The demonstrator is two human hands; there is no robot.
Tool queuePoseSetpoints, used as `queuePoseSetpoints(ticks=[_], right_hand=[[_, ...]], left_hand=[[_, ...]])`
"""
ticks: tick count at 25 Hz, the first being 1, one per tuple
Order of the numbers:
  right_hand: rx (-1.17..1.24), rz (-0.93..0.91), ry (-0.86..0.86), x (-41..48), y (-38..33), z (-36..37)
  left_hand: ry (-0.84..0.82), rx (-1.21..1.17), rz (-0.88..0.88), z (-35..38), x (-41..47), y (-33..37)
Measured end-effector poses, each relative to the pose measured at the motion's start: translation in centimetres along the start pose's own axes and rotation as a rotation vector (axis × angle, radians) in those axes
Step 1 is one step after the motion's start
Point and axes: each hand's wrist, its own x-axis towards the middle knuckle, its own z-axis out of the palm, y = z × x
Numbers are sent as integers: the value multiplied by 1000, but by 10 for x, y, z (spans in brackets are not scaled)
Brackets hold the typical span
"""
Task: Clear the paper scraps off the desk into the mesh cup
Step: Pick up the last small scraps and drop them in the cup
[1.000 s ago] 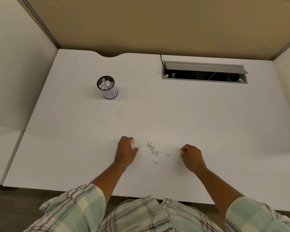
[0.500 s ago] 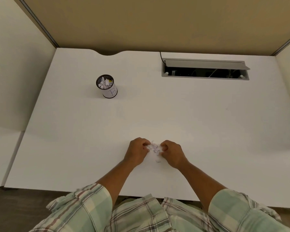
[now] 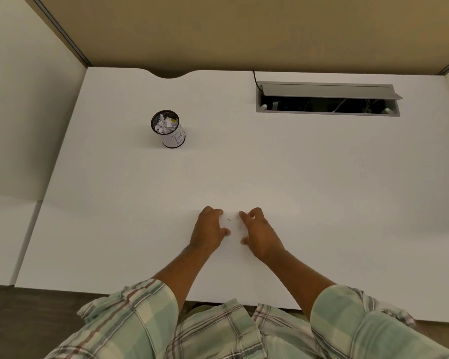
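The black mesh cup [image 3: 175,139] stands at the back left of the white desk [image 3: 257,167], wrapped in a white label and holding crumpled paper. A few tiny paper scraps [image 3: 234,222] lie near the desk's front edge. My left hand [image 3: 208,232] and my right hand [image 3: 260,235] rest on the desk on either side of them, fingers curved and cupped toward each other with a narrow gap between. Neither hand visibly holds anything. White scraps are hard to tell from the white surface.
An open grey cable tray [image 3: 327,98] is set into the desk at the back right, with a black cord beside it. Partition walls close in the back and both sides. A lower white surface [image 3: 8,237] adjoins on the left.
My hands swept inward from either side of the scattered scraps, pressed them together, and have now drawn slightly apart. Fewer scraps show between them.
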Motion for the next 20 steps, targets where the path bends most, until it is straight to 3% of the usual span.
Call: queuePoseSetpoints(ticks=[4, 8, 15, 20], right_hand=[[93, 25, 29, 16, -10, -6], [-28, -26, 86, 23, -11, -3], [-102, 23, 63, 36, -13, -9], [167, 110, 51, 33, -12, -22]], left_hand=[[9, 13, 49, 8, 2, 7], [-3, -49, 50, 16, 6, 16], [-18, 74, 114, 22, 15, 20], [-77, 42, 81, 12, 13, 22]])
